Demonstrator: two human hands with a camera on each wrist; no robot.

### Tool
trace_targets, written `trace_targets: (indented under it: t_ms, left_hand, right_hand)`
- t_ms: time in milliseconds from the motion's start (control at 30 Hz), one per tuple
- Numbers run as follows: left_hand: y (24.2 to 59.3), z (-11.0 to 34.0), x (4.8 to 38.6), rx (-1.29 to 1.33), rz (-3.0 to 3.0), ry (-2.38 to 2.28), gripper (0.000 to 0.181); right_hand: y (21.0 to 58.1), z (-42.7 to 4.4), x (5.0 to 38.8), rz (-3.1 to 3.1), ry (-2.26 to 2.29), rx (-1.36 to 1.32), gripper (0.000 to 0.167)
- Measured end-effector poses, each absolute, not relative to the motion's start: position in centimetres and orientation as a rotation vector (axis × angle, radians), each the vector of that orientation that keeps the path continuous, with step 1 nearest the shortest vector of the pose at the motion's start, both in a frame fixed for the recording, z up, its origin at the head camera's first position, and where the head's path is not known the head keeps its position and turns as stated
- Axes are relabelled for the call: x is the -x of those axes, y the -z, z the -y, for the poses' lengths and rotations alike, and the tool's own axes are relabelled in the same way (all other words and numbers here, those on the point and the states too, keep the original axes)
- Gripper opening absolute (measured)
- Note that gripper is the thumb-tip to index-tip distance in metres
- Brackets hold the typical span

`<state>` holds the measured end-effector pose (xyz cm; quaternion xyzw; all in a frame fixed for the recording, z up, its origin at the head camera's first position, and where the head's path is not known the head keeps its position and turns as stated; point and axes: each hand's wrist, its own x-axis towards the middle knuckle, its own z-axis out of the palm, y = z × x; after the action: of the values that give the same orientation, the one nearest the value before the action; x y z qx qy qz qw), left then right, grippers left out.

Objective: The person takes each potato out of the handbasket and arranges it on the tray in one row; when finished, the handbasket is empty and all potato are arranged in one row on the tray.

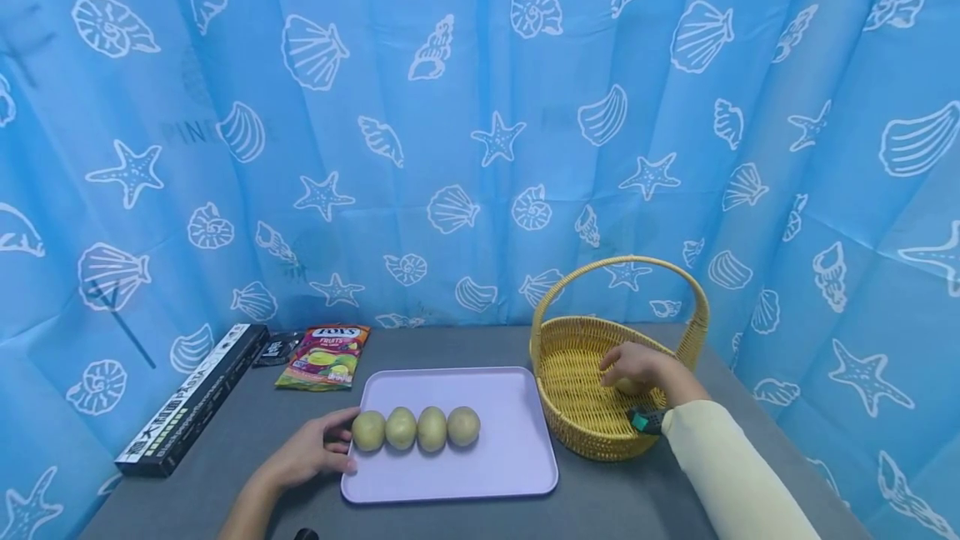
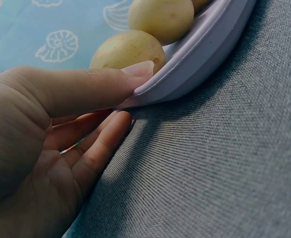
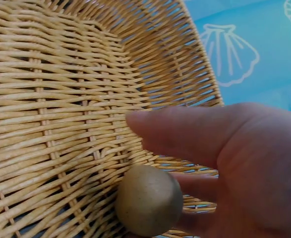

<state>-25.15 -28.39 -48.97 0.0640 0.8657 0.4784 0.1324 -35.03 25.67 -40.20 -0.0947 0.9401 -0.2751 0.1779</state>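
Observation:
A lilac tray point(image 1: 513, 457) lies on the grey cloth, with several potatoes point(image 1: 431, 430) in a row on its left half. My left hand point(image 1: 309, 448) pinches the tray's left edge; in the left wrist view, the thumb point(image 2: 100, 87) presses the rim and fingertips sit at its underside. Inside the yellow wicker basket point(image 1: 573, 390), my right hand point(image 1: 637, 365) reaches over a single potato point(image 3: 147, 201). The right wrist view has the thumb point(image 3: 185, 131) extended above that potato and apart from it. Other fingers are partly hidden behind the potato.
A tall arched handle point(image 1: 633, 259) spans the basket. On the left lie a long black-and-white box point(image 1: 191, 402), a small dark packet point(image 1: 277, 348) and a FOX'S candy bag point(image 1: 324, 357). A blue curtain point(image 1: 465, 148) with seashells hangs behind the table.

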Motion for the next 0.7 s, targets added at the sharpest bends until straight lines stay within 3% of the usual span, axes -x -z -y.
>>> trace_targets:
  t_ms: [200, 700]
  left_hand:
    - [48.9, 28.4, 25.1, -0.189, -2.507, -1.396, 0.089]
    - [48.9, 28.4, 25.1, -0.189, -2.505, -1.392, 0.089]
  right_hand:
    - [40.8, -25.5, 35.2, -2.722, 0.709, 0.264, 0.021]
    - [39.1, -22.7, 32.4, -2.966, 0.812, 0.589, 0.044]
